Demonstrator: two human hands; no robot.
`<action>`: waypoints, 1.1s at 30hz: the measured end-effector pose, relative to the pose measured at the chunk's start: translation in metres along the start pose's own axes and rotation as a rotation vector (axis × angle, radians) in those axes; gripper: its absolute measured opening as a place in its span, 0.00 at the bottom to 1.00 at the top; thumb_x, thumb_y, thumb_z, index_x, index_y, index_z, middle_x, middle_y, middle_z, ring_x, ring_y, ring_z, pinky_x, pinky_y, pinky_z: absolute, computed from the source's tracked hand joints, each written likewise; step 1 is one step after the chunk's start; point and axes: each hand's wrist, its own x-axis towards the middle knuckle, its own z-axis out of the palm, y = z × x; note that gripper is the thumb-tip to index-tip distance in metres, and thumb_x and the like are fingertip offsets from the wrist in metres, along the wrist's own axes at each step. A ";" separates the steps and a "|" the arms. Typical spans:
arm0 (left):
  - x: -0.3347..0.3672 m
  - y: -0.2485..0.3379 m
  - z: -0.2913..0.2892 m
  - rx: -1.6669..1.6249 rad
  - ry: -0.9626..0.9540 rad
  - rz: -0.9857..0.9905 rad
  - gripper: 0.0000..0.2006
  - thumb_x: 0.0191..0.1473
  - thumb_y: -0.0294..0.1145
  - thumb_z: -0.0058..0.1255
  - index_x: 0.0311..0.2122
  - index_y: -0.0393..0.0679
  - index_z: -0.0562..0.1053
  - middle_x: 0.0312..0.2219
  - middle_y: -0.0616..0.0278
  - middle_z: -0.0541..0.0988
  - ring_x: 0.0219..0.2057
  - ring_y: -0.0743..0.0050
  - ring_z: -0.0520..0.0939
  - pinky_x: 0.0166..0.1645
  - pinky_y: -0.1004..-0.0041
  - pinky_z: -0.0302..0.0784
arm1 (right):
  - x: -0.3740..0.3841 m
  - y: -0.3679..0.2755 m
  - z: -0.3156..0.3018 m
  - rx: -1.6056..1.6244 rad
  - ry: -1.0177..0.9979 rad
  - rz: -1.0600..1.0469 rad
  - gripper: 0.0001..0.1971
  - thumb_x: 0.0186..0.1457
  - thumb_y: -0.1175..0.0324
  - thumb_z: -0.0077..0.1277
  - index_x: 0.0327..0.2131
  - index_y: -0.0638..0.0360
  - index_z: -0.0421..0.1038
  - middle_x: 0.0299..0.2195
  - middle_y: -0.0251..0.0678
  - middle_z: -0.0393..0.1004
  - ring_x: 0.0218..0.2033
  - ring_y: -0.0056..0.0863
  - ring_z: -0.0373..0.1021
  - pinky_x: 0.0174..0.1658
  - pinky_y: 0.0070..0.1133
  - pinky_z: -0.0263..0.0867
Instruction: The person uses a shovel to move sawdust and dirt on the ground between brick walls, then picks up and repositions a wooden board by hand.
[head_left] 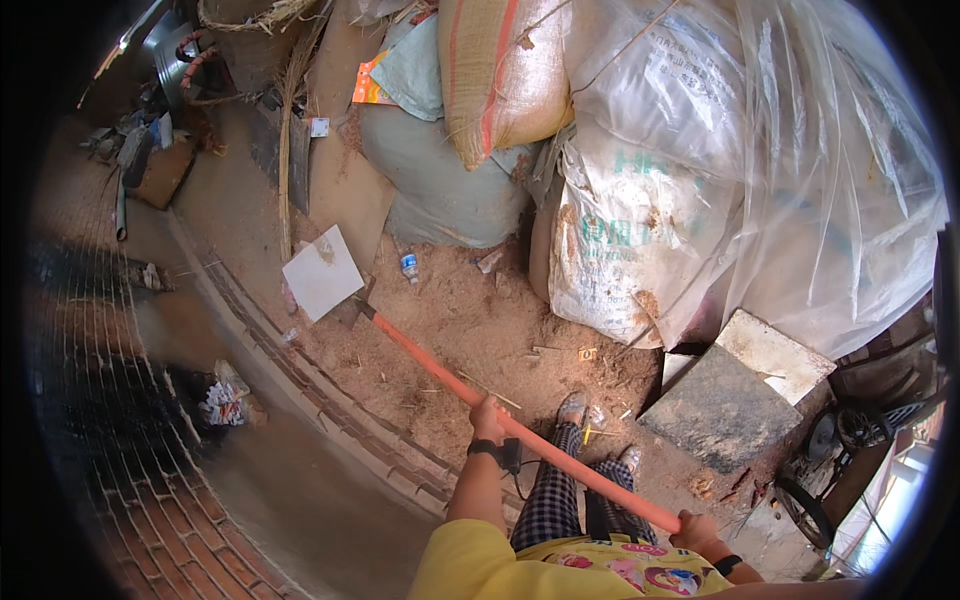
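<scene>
A long-handled tool with an orange pole [575, 470] slants across the view from lower right to upper left. My left hand [488, 418] is wrapped round the pole near its middle. My right hand [698, 533] grips its near end, beside my yellow shirt. The pole's far end has a dark fitting [364, 303], which meets the lower corner of a white square panel [322, 272]. Whether that panel is the tool's head or a separate board, I cannot tell. Close by on the dirt floor [470, 320] lies a small clear bottle with a blue label [409, 266].
Stuffed woven sacks [640, 230] and plastic sheeting [850, 180] are piled at the far right. A grey sack [445, 180] lies at the far middle. Flat boards [720, 405] and a wheeled frame [840, 440] are on the right. A brick edging [320, 400] runs along the left.
</scene>
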 end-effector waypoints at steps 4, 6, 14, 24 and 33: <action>-0.015 0.065 0.023 0.194 0.298 0.108 0.07 0.45 0.29 0.45 0.27 0.37 0.63 0.16 0.61 0.66 0.16 0.71 0.68 0.20 0.69 0.65 | 0.008 -0.024 -0.007 0.153 0.143 -0.095 0.17 0.35 0.59 0.49 0.30 0.59 0.67 0.24 0.45 0.71 0.29 0.43 0.69 0.33 0.33 0.64; -0.013 0.099 0.026 0.470 0.256 0.234 0.07 0.44 0.27 0.46 0.27 0.34 0.64 0.16 0.59 0.67 0.15 0.71 0.68 0.19 0.71 0.66 | 0.031 -0.029 -0.006 0.240 0.052 -0.550 0.13 0.35 0.62 0.50 0.27 0.58 0.68 0.21 0.39 0.72 0.23 0.35 0.70 0.27 0.27 0.64; -0.040 0.168 0.118 0.196 -0.164 0.478 0.06 0.42 0.23 0.46 0.21 0.38 0.62 0.14 0.61 0.66 0.13 0.70 0.68 0.18 0.71 0.67 | 0.072 -0.061 -0.047 0.981 -0.629 -0.561 0.04 0.39 0.72 0.48 0.19 0.61 0.64 0.11 0.28 0.63 0.12 0.16 0.60 0.16 0.17 0.54; -0.054 0.163 0.129 0.185 -0.123 0.443 0.06 0.42 0.24 0.45 0.21 0.40 0.61 0.13 0.63 0.65 0.12 0.72 0.67 0.18 0.73 0.65 | 0.055 -0.061 -0.054 0.905 -0.457 -0.563 0.06 0.39 0.71 0.48 0.22 0.63 0.65 0.11 0.29 0.65 0.12 0.17 0.62 0.16 0.16 0.57; -0.044 0.136 0.110 0.055 -0.266 0.405 0.09 0.42 0.25 0.45 0.17 0.44 0.60 0.12 0.66 0.63 0.12 0.74 0.65 0.17 0.74 0.64 | 0.046 -0.050 -0.051 0.808 -0.339 -0.558 0.08 0.38 0.69 0.48 0.25 0.60 0.66 0.12 0.29 0.65 0.12 0.17 0.62 0.15 0.16 0.58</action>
